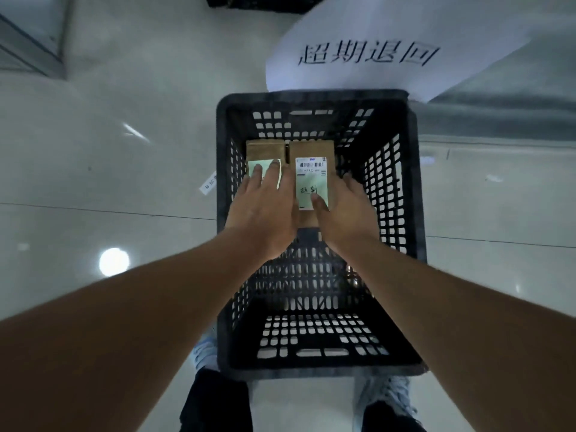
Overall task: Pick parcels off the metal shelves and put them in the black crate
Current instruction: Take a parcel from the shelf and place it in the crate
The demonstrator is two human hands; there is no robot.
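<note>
Both hands are down inside the black perforated plastic crate (314,99), setting two parcels against its far wall, so the step in hand looks like the placing one, close to its end. The left hand (265,210) lies flat with straight fingers spread over the white label of the left brown cardboard parcel (263,149), pressing or steadying it, not curled round it. The right hand (339,210) holds the right brown cardboard parcel with the printed barcode label (311,151): the thumb lies across the near end of the label and the fingers wrap down the parcel's outer side, where their tips are hidden, so how firmly it grips I cannot tell. The two parcels sit side by side just beyond the fingertips, touching or nearly so, seemingly on the crate floor.

The next move probably calls for loosening the right-hand hold, lifting both hands straight up past the rim, and going back to the shelves for more.

Nearer than the hands, the rest of the crate floor shows only its grid of slots. Beyond the crate lies a large white paper sheet with black printed characters (367,51) on the glossy pale tiled floor (124,104); a grey metal frame (34,42) shows far to the left of the left hand. The crate's tall walls are the only likely snag for the wrists on the way out.
</note>
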